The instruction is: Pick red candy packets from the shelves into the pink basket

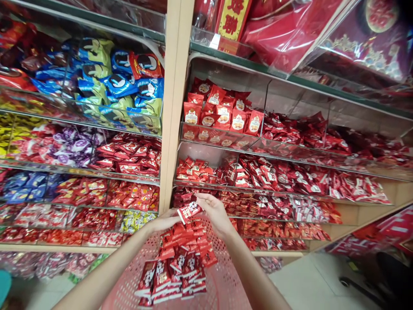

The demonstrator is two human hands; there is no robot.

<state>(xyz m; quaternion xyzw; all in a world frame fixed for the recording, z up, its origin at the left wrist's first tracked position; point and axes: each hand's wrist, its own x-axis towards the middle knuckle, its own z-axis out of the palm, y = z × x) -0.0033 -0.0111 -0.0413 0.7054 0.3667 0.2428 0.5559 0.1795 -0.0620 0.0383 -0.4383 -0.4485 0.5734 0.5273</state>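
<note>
A small red-and-white candy packet (189,211) is held between both hands, above a pink perforated plastic basket (129,275). My left hand (166,221) grips its left end, with the fingers partly hidden behind it. My right hand (213,212) pinches its upper right end between thumb and fingers. Below, many similar packets lie in the basket: plain-looking red ones (185,239) nearer the shelf, and dark red ones with white ends (174,275) closer to me. Directly behind the hands is a shelf bin of dark red packets (183,196).
Shelves of red-wrapped sweets (258,172) fill the right side. Blue and green snack packs (122,82) sit at upper left. A wooden post (174,86) divides the shelving. Red wrapped goods (284,34) rest on the top right shelf. A dark chair-like leg (361,290) stands at lower right.
</note>
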